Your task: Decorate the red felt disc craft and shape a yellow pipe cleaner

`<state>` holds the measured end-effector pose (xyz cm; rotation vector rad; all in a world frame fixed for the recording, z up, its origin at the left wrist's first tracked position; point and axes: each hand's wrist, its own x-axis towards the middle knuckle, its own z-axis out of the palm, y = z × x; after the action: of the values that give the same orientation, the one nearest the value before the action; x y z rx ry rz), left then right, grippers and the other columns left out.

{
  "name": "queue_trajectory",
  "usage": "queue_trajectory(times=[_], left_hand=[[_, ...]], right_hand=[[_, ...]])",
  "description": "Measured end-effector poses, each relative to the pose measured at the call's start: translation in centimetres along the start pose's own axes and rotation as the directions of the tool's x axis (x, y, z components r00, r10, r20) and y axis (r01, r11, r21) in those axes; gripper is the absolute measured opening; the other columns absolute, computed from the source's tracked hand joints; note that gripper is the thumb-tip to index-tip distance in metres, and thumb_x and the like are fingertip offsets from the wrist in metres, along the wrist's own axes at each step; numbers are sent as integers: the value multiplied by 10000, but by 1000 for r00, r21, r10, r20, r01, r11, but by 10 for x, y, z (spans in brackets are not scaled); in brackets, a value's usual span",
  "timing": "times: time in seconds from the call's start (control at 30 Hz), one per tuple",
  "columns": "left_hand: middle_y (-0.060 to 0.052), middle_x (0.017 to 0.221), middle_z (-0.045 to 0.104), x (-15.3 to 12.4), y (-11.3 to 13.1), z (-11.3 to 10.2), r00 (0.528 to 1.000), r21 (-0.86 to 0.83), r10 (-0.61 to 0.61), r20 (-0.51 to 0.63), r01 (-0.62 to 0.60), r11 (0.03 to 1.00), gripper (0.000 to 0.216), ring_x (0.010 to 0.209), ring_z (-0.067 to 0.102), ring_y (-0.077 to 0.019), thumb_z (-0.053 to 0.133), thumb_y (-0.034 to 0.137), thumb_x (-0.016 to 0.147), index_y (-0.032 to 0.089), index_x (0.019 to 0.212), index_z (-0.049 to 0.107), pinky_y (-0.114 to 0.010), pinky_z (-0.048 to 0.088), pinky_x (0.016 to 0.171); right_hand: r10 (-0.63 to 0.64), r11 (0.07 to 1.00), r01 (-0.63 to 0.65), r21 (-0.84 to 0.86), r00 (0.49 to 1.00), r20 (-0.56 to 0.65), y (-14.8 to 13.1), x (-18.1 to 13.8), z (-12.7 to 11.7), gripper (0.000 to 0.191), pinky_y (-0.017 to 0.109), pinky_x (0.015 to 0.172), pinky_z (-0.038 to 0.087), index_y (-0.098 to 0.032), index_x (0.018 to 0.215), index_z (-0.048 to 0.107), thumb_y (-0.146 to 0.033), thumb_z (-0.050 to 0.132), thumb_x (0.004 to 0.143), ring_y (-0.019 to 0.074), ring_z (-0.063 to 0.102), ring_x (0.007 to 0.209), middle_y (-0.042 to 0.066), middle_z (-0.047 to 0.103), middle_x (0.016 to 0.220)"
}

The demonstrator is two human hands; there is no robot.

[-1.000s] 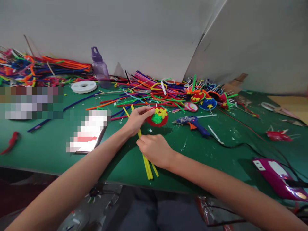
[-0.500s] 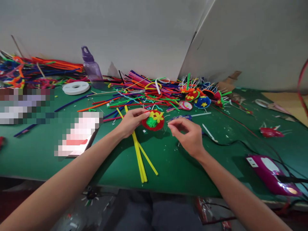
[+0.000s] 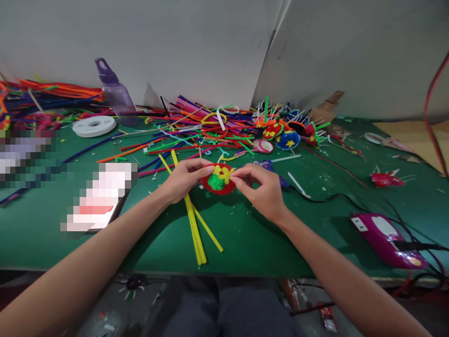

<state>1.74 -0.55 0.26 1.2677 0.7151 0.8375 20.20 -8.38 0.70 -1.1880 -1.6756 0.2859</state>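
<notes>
- Your dark-clad legs [image 3: 217,304] are showing below the edge of the green table [image 3: 266,248].
- Slender yellow stems [image 3: 194,229] are lying on the table just beyond that edge, crossing one another, their upper part running beneath your left hand.
- To the right, a magenta box [image 3: 386,241] with a black cable is resting near the edge.
- To the left, a device with a pixelated screen [image 3: 100,196] is lying beside your left forearm.
- Your left hand [image 3: 184,180] is holding the left edge of the round red piece [image 3: 216,181] between closed thumb and fingers.
- Your right hand [image 3: 263,189] is pinching the right edge, thumb and forefinger nearly meeting beside a yellow flower.
- The piece is sitting between both hands, its green tuft and yellow flowers facing you.
- Behind your right hand, a blue glue gun [image 3: 284,182] is lying partly hidden.
- Farther back, a white spool [image 3: 94,126], a heap of coloured stems [image 3: 196,117] and decorated round pieces [image 3: 288,140] are lying.
- A purple bottle [image 3: 117,96] is standing before the pale wall [image 3: 175,42].
</notes>
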Motion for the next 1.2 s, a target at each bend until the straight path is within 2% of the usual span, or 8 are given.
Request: queue_trajectory(times=[0.2,0.37,0.63,1.2], left_hand=[[-14,697,679,-1,0,1,1000,-12,5,17,-5,1000,192,614,607,-102,761,332,678,169,767,708,-199,462,558],[-15,698,680,0,1,0,1000,-5,0,9,0,1000,190,616,608,-104,760,330,681,169,765,707,-202,462,563],[-17,694,678,0,0,2,1000,-4,6,10,-6,1000,213,606,605,-102,763,334,676,154,771,702,-199,461,555],[-12,688,679,1,-1,0,999,15,16,28,-17,1000,210,590,600,-88,751,326,696,146,792,701,-178,453,531]], right_hand=[[-19,1000,19,9,1000,23,3,1,1,106,238,561,439,-188,767,642,-240,577,834,117,586,655,2,649,734],[50,998,-51,48,998,26,3,0,-1,137,249,577,461,-184,749,614,-286,589,836,125,602,661,7,645,749],[116,985,-121,122,992,53,3,0,-1,57,231,535,463,-180,838,618,-222,584,820,127,622,677,8,652,781],[126,985,-133,111,990,68,5,1,0,80,249,538,470,-198,856,629,-258,587,824,145,633,699,18,666,815]])
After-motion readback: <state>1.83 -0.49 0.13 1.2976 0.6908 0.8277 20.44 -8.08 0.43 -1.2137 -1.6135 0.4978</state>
